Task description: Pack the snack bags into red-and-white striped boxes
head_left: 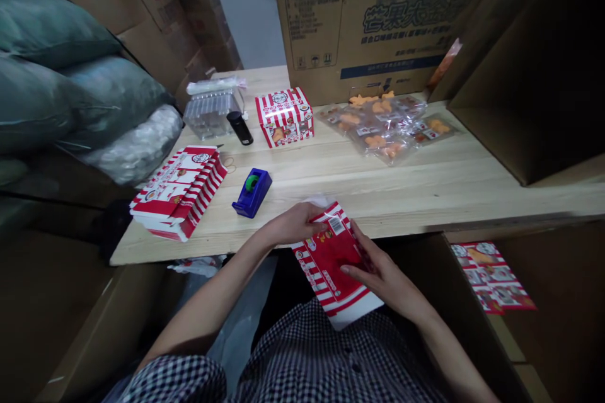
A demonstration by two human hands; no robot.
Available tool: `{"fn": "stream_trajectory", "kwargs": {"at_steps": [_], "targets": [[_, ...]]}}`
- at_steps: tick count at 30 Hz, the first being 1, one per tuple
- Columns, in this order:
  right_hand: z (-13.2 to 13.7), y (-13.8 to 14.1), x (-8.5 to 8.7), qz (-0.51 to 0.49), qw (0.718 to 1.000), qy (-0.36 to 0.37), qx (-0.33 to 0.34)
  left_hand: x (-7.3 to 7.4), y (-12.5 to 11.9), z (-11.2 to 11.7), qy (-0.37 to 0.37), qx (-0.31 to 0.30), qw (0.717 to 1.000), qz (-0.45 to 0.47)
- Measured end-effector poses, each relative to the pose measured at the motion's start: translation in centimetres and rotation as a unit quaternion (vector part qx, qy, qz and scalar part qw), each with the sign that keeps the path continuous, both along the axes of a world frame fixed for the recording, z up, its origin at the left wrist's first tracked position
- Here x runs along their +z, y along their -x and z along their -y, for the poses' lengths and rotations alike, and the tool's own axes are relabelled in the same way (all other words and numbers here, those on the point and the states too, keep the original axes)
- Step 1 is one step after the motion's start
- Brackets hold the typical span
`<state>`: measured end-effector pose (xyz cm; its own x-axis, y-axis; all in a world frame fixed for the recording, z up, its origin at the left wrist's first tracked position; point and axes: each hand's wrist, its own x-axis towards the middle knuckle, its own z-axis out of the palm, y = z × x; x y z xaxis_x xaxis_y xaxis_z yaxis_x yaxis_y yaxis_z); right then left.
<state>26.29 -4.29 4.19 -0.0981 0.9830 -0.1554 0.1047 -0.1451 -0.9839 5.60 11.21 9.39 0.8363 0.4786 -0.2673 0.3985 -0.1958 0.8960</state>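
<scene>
Between my two hands, over my lap at the table's front edge, is a flattened red-and-white striped carton (331, 264) with a barcode near its top. My left hand (300, 221) grips its upper left edge, thumb over the front. Along its right side my right hand (382, 274) holds it, thumb on the red face and the other fingers partly behind. A clear plastic edge shows just beyond the carton's top. On the table ahead, a blue tape dispenser (253, 192) with a green core is the closest thing to my left hand.
A stack of flat striped cartons (179, 189) lies at left. Behind are a clear plastic container (212, 110), a black cylinder (240, 128), a folded striped box (285, 117) and bagged orange figures (378, 123). Large cardboard boxes (368, 31) border the table; printed sheets (491, 277) lie in one at right.
</scene>
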Motion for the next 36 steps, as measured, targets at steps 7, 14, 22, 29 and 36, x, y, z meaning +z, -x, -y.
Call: {"fn": "stream_trajectory", "kwargs": {"at_steps": [7, 14, 22, 29, 36], "targets": [[1.0, 0.8, -0.1, -0.092, 0.994, 0.033, 0.057, -0.9, 0.3, -0.9, 0.299, -0.125, 0.946, -0.017], [1.4, 1.4, -1.3, -0.216, 0.97, 0.093, 0.062, -0.7, -0.4, 0.2, 0.212, -0.167, 0.962, -0.053], [3.2, 7.0, -4.3, 0.273, 0.96, -0.041, -0.051, -3.1, -2.6, 1.4, 0.055, -0.085, 0.993, -0.064], [3.0, 8.7, -5.5, 0.318, 0.945, -0.045, -0.067, -4.3, -3.9, 1.5, -0.047, -0.048, 0.992, -0.106], [1.4, 7.8, -5.2, 0.317, 0.935, -0.088, -0.129, -3.0, -5.1, 1.0, -0.08, -0.025, 0.989, -0.12]]}}
